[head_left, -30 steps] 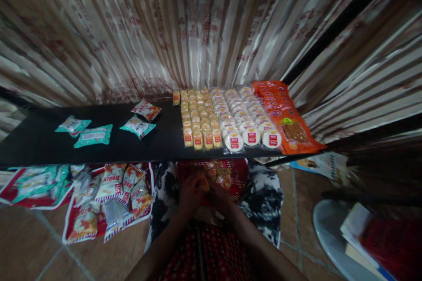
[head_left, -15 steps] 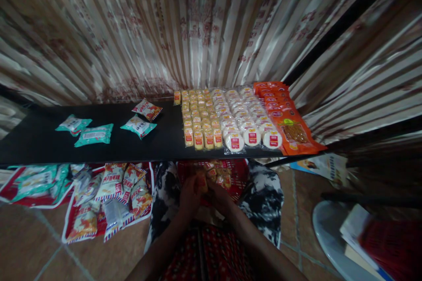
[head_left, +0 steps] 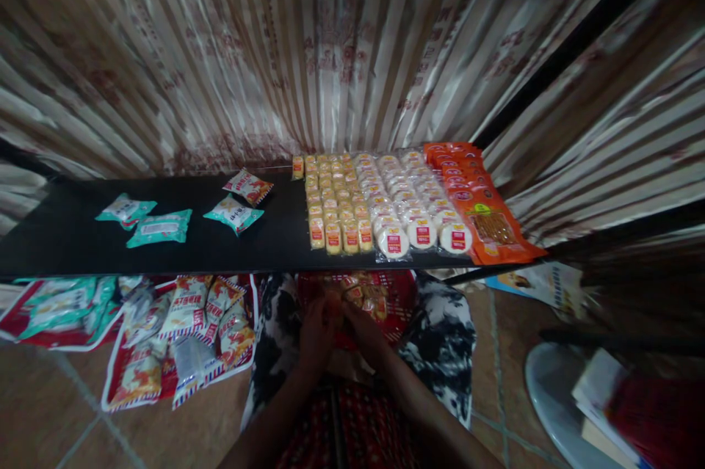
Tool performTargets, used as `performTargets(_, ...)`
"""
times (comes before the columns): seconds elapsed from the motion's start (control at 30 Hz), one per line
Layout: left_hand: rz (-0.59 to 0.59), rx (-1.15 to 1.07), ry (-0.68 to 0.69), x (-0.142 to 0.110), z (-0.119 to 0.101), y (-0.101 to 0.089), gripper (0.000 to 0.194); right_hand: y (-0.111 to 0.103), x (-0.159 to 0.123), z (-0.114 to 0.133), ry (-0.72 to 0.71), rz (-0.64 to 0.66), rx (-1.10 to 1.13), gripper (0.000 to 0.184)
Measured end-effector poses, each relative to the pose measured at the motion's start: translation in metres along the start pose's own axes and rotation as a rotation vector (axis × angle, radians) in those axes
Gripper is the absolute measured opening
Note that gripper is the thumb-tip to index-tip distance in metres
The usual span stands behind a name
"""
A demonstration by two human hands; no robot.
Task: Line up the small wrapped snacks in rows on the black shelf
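Over a red plastic basket (head_left: 405, 300) in my lap, my hands meet around a small wrapped biscuit (head_left: 333, 303). My left hand (head_left: 318, 326) is closed on it. From the other side, my right hand (head_left: 362, 326) is closed at its edge; the dim light blurs the fingertips. Several more small wrapped biscuits (head_left: 375, 302) lie in the basket under and beyond my hands. On the black shelf (head_left: 269, 245) ahead stand tight rows of yellow wrapped biscuits (head_left: 333, 234), with one single biscuit (head_left: 297, 168) set apart at the back left.
Right of them are white round rice crackers (head_left: 421, 233) and orange snack bags (head_left: 490, 223). Teal packets (head_left: 161, 227) and a red-and-white packet (head_left: 247, 186) lie on the shelf's left. Snack-filled red baskets (head_left: 110, 399) stand on the floor. A grey stool (head_left: 545, 381) is at right.
The biscuit has been turned and lowered slightly between my fingers, and my hands have drawn closer together. The view has shifted a little; the packets on the shelf stay put.
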State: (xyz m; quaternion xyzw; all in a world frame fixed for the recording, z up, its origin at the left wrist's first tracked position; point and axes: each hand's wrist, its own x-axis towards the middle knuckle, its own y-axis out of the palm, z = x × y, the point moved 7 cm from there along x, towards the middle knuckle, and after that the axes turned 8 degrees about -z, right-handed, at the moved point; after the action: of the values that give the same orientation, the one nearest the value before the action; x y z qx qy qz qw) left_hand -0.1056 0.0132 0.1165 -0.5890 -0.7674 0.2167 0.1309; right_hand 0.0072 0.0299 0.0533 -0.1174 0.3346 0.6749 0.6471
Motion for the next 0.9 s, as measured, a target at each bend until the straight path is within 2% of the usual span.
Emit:
performTargets(0.23,-0.082,-0.028,0.028,-0.001,0.006,-0.007,0.037,0.001,0.002,0.007,-0.152,0.029,-0.252,0.055)
performTargets(0.43,-0.176,-0.095,-0.05,-0.003,0.012,-0.015,0.042,0.008,-0.004,0.021,-0.232,0.029,-0.255,0.05)
performTargets(0.67,-0.224,-0.14,-0.073,-0.004,0.014,-0.026,0.025,0.019,-0.016,0.046,-0.306,-0.042,-0.252,0.037)
performTargets(0.9,-0.295,-0.098,-0.067,-0.001,0.006,-0.041,0.025,0.034,-0.023,0.057,-0.373,-0.091,-0.417,0.033)
